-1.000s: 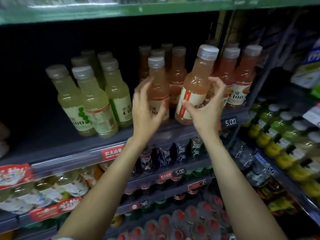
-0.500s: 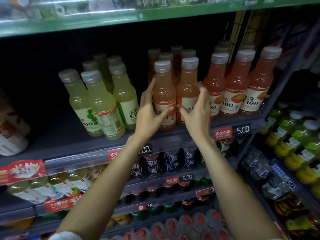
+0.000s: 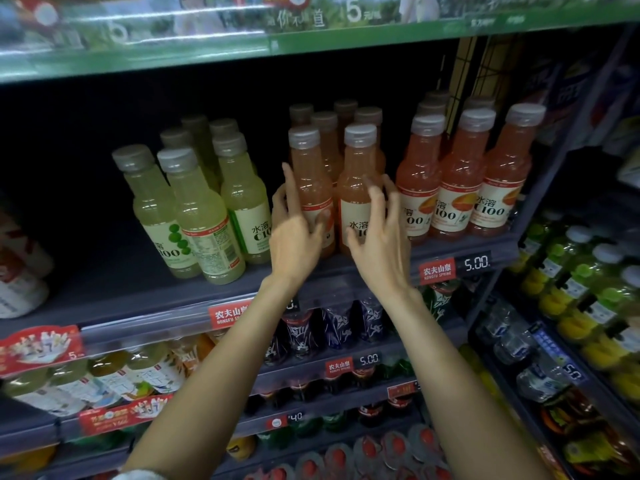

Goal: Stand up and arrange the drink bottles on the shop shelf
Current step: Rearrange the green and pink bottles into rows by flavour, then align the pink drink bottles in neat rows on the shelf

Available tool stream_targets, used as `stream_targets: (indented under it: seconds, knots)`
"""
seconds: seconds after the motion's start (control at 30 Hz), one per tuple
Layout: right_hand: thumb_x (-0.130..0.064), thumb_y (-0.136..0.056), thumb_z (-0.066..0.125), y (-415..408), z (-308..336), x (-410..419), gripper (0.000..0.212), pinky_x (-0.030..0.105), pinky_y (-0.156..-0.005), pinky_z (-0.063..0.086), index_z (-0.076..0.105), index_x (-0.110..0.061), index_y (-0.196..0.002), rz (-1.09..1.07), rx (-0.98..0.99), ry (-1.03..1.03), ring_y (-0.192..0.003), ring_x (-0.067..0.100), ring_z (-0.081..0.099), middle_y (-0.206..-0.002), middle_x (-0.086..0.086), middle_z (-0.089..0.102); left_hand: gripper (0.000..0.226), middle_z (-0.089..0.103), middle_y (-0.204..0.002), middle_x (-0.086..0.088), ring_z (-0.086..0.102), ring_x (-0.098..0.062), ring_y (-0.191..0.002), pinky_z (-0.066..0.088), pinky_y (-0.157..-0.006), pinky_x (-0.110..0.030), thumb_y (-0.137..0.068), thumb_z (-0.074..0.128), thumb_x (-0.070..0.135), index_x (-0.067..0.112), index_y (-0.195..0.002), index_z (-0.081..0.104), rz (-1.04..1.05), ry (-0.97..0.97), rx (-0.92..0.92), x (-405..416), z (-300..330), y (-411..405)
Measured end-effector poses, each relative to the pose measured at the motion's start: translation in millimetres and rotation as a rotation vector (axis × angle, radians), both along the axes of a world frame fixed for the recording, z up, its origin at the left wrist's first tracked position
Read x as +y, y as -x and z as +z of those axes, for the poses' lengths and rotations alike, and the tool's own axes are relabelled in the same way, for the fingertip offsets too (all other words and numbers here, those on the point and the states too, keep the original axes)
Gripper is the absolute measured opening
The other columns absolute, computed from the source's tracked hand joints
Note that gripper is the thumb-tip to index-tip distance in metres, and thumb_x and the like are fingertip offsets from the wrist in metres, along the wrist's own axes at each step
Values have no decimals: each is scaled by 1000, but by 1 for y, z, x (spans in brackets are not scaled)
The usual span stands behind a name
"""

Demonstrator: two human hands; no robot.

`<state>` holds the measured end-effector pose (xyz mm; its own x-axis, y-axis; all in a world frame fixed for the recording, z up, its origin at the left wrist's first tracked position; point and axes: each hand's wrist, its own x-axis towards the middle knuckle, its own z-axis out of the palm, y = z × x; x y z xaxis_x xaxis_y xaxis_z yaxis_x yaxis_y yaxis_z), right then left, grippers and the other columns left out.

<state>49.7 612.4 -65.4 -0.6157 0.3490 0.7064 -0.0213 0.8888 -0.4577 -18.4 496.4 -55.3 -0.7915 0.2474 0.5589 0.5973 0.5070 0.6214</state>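
Two pale orange drink bottles stand upright side by side at the front of the middle shelf [image 3: 145, 299]: the left one [image 3: 309, 178] and the right one [image 3: 358, 181], with more of the same behind them. My left hand [image 3: 294, 237] rests against the left bottle's side, fingers spread and index finger lifted. In front of the right bottle's label, my right hand [image 3: 379, 237] has its fingers apart and grips nothing. Yellow-green bottles [image 3: 197, 216] stand to the left and darker orange bottles [image 3: 462, 188] to the right.
A dark gap lies on the shelf left of the yellow-green bottles, with a white-and-red pack [image 3: 20, 278] at the far left. A green-edged shelf [image 3: 311, 39] hangs overhead. Lower shelves hold dark and red-capped bottles; a side rack [image 3: 571, 278] of yellow-green drinks stands at the right.
My right hand held a tilted pale orange bottle; it now stands upright beside the front one. Both hands have loosened, with fingers spreading off the bottles.
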Motion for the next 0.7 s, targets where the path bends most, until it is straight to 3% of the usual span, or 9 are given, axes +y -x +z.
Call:
stream_targets:
  seconds: [0.1,0.2,0.4,0.6,0.7]
  knots:
    - [-16,-83,68,-4,1,0,68,43,-96,49,33,-14,-140,-4,-14,-27,-132,37,38,-149,21,28,93,26,-155,-13,58,-33,-113,51,-85,-36,-92,60,22,16,-152,-10,8,1,-46,-1,2,-3]
    - [-12,-86,63,-12,5,-4,50,45,-99,46,46,-4,-132,-37,33,-85,-130,38,39,-145,23,34,91,42,-148,-13,59,-27,-114,46,-87,-28,-94,58,31,10,-152,-9,-14,33,-99,-7,6,-8]
    - [-5,-87,56,-24,13,-33,28,41,-100,43,64,-5,-114,219,181,-271,-117,27,50,-121,10,62,71,45,-145,-7,47,-20,-130,40,-104,-33,-93,58,36,20,-152,20,-227,386,-206,-72,14,-40]
    - [-10,-85,57,-14,17,-109,18,31,-68,52,70,-11,-98,496,43,-362,-77,21,67,-85,2,72,38,68,-113,11,63,-2,-103,53,-85,-32,-93,52,40,24,-128,59,-100,322,74,-184,25,-58]
    - [-10,-84,60,-1,15,-159,19,22,-61,48,70,-15,-99,610,-47,-264,-71,16,67,-86,-2,73,25,70,-104,10,63,1,-95,52,-84,-22,-95,53,21,14,-115,66,7,141,264,-249,13,-52]
